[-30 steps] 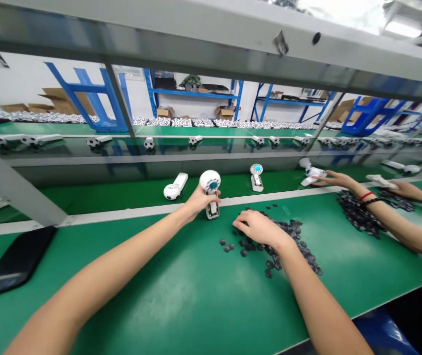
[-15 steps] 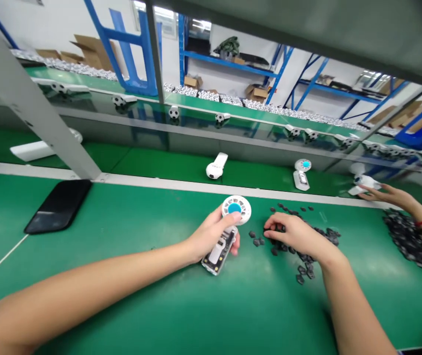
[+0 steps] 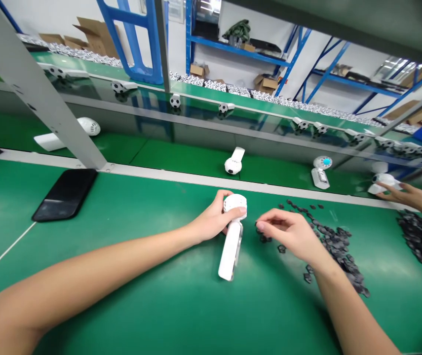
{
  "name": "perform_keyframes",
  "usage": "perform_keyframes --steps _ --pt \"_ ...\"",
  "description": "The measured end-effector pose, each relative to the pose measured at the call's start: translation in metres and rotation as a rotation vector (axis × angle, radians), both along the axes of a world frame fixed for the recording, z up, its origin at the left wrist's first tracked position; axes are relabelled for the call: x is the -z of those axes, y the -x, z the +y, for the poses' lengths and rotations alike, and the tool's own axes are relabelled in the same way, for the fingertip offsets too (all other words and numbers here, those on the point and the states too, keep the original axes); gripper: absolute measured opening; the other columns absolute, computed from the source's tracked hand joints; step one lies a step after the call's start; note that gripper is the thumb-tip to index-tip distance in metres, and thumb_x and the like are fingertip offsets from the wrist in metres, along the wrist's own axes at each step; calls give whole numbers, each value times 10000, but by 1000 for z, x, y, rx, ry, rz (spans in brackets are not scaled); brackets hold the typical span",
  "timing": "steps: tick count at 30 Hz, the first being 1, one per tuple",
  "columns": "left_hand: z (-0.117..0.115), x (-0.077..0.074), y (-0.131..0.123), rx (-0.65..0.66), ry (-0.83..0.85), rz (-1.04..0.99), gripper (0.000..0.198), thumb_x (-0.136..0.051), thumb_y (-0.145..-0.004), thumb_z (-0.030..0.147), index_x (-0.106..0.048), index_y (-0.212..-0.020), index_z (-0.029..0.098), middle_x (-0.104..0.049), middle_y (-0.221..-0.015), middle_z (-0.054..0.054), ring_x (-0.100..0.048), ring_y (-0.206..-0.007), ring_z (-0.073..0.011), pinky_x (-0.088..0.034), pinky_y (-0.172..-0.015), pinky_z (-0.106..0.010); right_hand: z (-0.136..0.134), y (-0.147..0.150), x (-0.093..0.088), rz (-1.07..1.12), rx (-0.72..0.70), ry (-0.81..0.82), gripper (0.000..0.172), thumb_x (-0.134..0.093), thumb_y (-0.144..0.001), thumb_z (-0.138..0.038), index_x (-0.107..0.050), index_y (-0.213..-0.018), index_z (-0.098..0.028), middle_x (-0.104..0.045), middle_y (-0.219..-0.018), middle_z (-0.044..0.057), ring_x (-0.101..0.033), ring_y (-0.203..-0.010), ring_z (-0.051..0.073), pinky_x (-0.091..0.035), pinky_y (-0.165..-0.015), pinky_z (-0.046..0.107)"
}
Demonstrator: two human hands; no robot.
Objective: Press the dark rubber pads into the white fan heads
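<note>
My left hand (image 3: 211, 220) is wrapped round the round head of a white handheld fan (image 3: 230, 252), its thumb across the front. The fan's smooth white handle points down toward me, over the green table. Just to the right, my right hand (image 3: 294, 234) has thumb and forefinger pinched on a small black piece (image 3: 257, 224), mostly covered by the fingertips. Under and behind that hand lie many loose small black pieces (image 3: 338, 246), some of them five-sided.
A black phone (image 3: 64, 195) lies at left. Beyond the pale rail, the green conveyor carries another white fan (image 3: 234, 161) and an opened fan with a blue centre (image 3: 321, 175). At right, a co-worker's hand (image 3: 408, 195) touches a fan near a dark pile (image 3: 420, 241).
My left hand has turned the fan over, from its open inner side to its smooth white casing. My right hand has lifted from the black pieces with one pinched, slightly nearer the fan.
</note>
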State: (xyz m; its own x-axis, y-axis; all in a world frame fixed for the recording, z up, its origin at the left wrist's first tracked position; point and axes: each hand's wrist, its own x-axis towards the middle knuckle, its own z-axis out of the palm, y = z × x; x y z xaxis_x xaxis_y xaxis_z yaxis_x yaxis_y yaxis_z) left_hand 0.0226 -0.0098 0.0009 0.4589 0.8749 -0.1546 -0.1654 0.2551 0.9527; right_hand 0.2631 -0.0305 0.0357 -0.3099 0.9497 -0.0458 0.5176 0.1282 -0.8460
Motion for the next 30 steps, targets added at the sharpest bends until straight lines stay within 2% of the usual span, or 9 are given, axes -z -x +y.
perform_keyframes --steps 2,4,8,10,12,15,21,26,30 --pt "0 0 0 18 -36 54 660 -684 -926 569 -355 -1427 293 -678 -918 -19 -698 -682 -183 -557 -572 -271 -8 15 0 139 8 80 297 -767 -890 -511 -735 -901 -216 -779 -831 47 -756 -753 228 -645 -721 348" --pt "1 1 0 36 -52 85 628 -595 -965 618 -375 -1464 307 -670 -922 -22 -690 -708 -190 -548 -562 -262 -13 27 3 219 33 93 300 -775 -888 -508 -723 -907 -213 -795 -862 57 -777 -805 240 -657 -775 364" --pt "1 3 -1 68 -67 123 580 -486 -997 662 -414 -1438 293 -661 -970 -39 -695 -768 -214 -535 -570 -274 -13 36 9 193 66 -28 243 -722 -943 -471 -705 -930 -230 -799 -918 55 -772 -862 240 -635 -815 359" --pt "0 3 -1 57 -141 167 577 -556 -966 654 -444 -1384 273 -651 -981 -34 -668 -772 -199 -522 -602 -278 -13 37 12 75 57 -144 206 -682 -973 -433 -691 -907 -238 -783 -882 39 -748 -815 225 -602 -759 328" --pt "-3 3 -1 28 -255 230 616 -715 -881 608 -477 -1320 249 -642 -985 -26 -629 -788 -184 -501 -653 -279 -12 36 13 -41 50 -244 188 -667 -976 -391 -668 -863 -242 -760 -819 22 -715 -753 210 -555 -687 298" --pt "-6 2 -1 1 -343 290 691 -858 -761 537 -498 -1265 231 -634 -968 -14 -586 -802 -176 -469 -691 -278 -13 36 16 -120 48 -288 191 -665 -965 -368 -653 -823 -242 -741 -762 8 -683 -700 200 -498 -632 276" --pt "-11 0 1 -5 -309 288 646 -861 -765 503 -501 -1228 232 -587 -926 10 -530 -757 -154 -426 -651 -261 -14 39 29 -220 8 -288 222 -562 -1011 -355 -577 -816 -250 -682 -705 -5 -608 -618 185 -415 -596 276" --pt "-12 -1 6 -13 -318 297 615 -854 -776 488 -502 -1211 231 -578 -904 11 -511 -733 -151 -405 -637 -257 -17 43 35 -296 -3 -318 213 -486 -1046 -351 -530 -860 -258 -662 -734 1 -597 -638 195 -387 -605 290" --pt "-12 -4 7 -14 -353 318 588 -853 -780 468 -524 -1208 232 -583 -905 4 -521 -751 -164 -400 -643 -262 -19 44 35 -379 -13 -407 243 -434 -1073 -354 -524 -873 -251 -639 -786 39 -587 -708 219 -406 -648 309"
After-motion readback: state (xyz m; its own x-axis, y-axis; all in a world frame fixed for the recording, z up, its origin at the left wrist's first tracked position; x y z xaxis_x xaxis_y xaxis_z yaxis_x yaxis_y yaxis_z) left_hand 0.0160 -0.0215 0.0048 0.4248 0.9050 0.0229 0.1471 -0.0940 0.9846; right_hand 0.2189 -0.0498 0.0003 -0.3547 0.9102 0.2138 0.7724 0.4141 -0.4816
